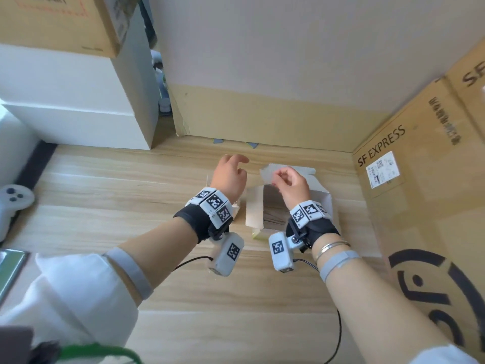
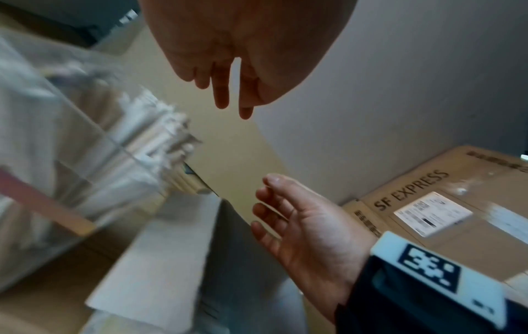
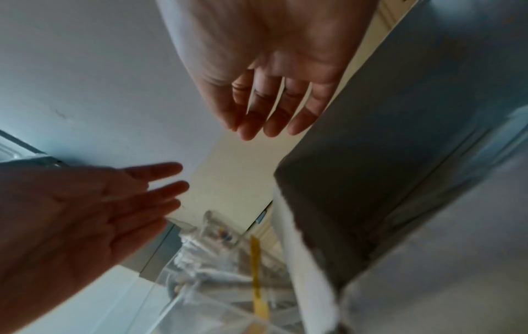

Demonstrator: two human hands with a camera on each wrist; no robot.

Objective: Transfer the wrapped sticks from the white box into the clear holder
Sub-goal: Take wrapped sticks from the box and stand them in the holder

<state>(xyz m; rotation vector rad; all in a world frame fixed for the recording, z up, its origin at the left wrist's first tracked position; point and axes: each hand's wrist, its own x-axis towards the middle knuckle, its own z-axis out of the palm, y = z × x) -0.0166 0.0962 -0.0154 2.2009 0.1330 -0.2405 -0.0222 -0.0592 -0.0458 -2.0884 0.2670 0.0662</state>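
Observation:
The white box (image 1: 253,208) stands open on the wooden table, its flaps up, and a layer of wrapped sticks (image 1: 274,214) lies inside. My right hand (image 1: 284,177) hovers over the box's far end with relaxed fingers, holding nothing. Left of it, my left hand (image 1: 233,164) is raised, fingers spread and empty. The clear holder (image 2: 71,140) is hidden under my left wrist in the head view. The left wrist view shows it blurred, with a bunch of wrapped sticks (image 2: 154,135) upright in it. Those sticks (image 3: 194,255) and the holder (image 3: 200,293) also appear in the right wrist view.
A large SF EXPRESS carton (image 1: 420,179) walls off the right side. A tall cardboard panel (image 1: 262,114) stands behind the hands, with white boxes (image 1: 78,114) at the back left. A white game controller (image 1: 10,203) lies at the table's left edge.

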